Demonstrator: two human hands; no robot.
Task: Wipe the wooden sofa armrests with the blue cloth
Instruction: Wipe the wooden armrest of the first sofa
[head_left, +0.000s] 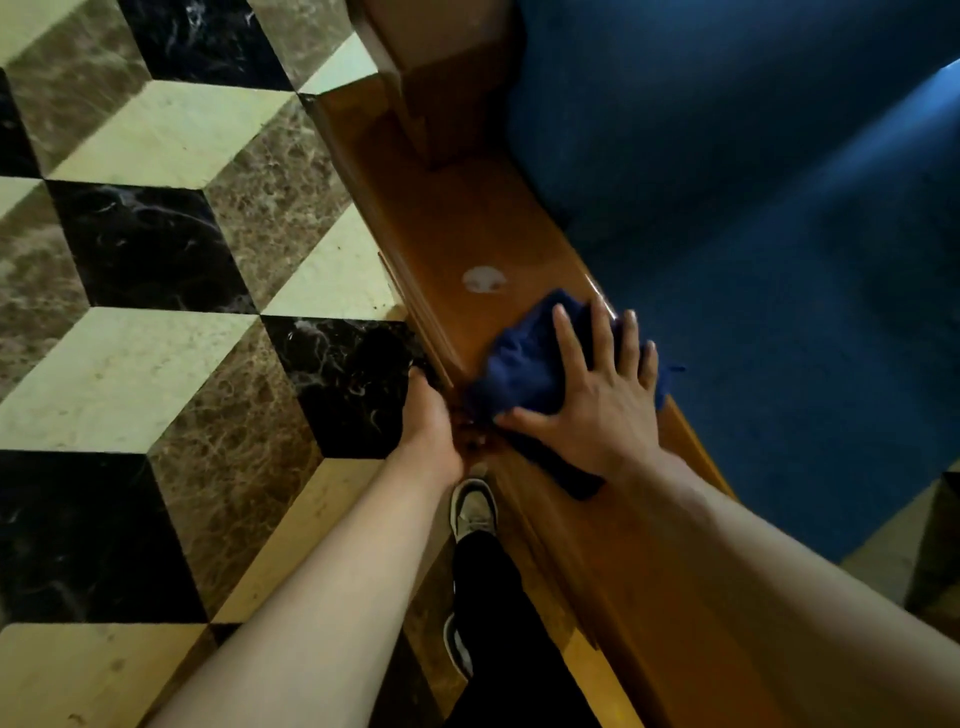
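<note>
A wide brown wooden armrest (457, 228) runs from the top middle down to the bottom right. The blue cloth (524, 358) lies crumpled on its top. My right hand (597, 395) presses flat on the cloth with fingers spread. My left hand (431, 415) grips the armrest's outer left edge, its fingers curled over the side and partly hidden. A pale round smudge (483, 279) sits on the wood just beyond the cloth.
The blue sofa seat cushion (753, 260) lies right of the armrest. A wooden upright post (441, 78) rises at the armrest's far end. Patterned cream, brown and black marble floor (156, 260) spreads to the left. My shoe (472, 509) stands beside the armrest.
</note>
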